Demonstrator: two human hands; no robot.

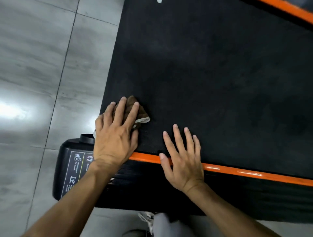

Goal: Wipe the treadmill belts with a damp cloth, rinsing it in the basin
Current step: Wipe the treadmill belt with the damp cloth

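Left hand (115,135) flat, fingers straight on brown cloth (140,113); right hand (182,159) spread, palm-down on treadmill belt (211,76).

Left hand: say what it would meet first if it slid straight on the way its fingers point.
The left hand, pressing the brown cloth flat, points up along the black belt. Its way looks free: only bare belt ahead, with a small white mark at the picture's top edge, probably off to the right.
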